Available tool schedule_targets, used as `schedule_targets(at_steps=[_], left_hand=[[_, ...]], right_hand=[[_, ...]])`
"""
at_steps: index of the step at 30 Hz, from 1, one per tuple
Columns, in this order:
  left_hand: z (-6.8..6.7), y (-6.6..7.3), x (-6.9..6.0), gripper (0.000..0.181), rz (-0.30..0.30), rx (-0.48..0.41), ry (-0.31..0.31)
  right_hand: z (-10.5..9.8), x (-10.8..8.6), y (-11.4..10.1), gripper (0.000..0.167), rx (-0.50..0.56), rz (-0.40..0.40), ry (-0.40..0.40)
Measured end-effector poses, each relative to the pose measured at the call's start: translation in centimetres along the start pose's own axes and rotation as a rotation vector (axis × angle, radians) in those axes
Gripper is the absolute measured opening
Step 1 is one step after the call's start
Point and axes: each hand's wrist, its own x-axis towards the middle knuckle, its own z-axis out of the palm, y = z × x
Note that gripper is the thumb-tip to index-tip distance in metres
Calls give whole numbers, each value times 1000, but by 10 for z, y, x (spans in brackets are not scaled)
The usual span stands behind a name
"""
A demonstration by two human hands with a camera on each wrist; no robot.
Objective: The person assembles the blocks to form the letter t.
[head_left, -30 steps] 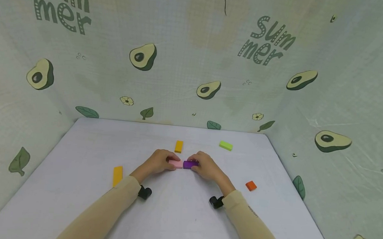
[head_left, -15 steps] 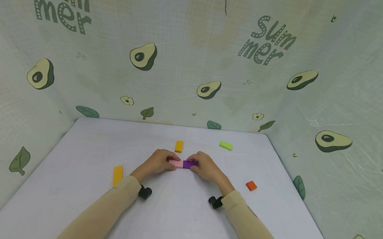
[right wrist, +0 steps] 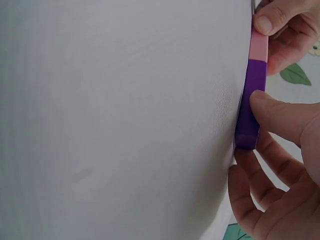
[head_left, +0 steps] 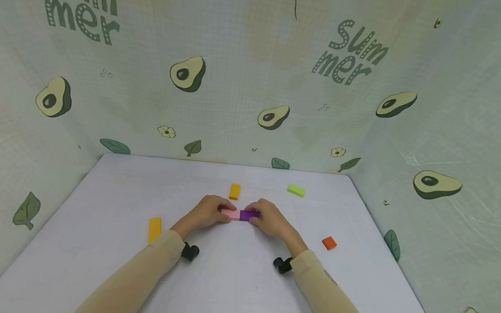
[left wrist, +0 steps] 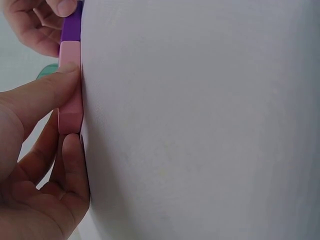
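Observation:
Two blocks lie end to end on the white table, their facing ends touching: a pink block [head_left: 233, 215] on the left and a purple block [head_left: 245, 215] on the right. My left hand [head_left: 206, 212] pinches the pink block between thumb and fingers; the left wrist view shows the thumb on the near side of the pink block [left wrist: 70, 112]. My right hand [head_left: 271, 218] pinches the purple block, with the thumb against the near side of the purple block [right wrist: 252, 80] in the right wrist view. Fingers hide parts of both blocks.
Behind the hands lie a small yellow block [head_left: 234, 191] and a lime-green block [head_left: 296, 190]. A larger yellow block [head_left: 154, 229] is beside my left forearm, partly covered by the sleeve. An orange-red block [head_left: 329, 243] lies to the right. Patterned cloth [head_left: 237, 81] surrounds the table [head_left: 245, 287].
The purple block in my right hand has moved slightly left, and the narrow gap between it and the pink block has closed. My left hand has stayed in place.

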Motion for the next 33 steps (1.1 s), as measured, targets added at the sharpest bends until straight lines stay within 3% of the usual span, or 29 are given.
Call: schedule_targets(at_steps=[9, 26, 33], left_hand=[[-1, 1, -1, 28, 6, 11, 3], [3, 0, 3, 29, 3, 23, -17], [4, -1, 4, 28, 28, 33, -28]], right_hand=[[-2, 0, 1, 26, 66, 14, 18], [-2, 2, 0, 24, 81, 91, -2], [-2, 2, -1, 25, 74, 103, 2]])
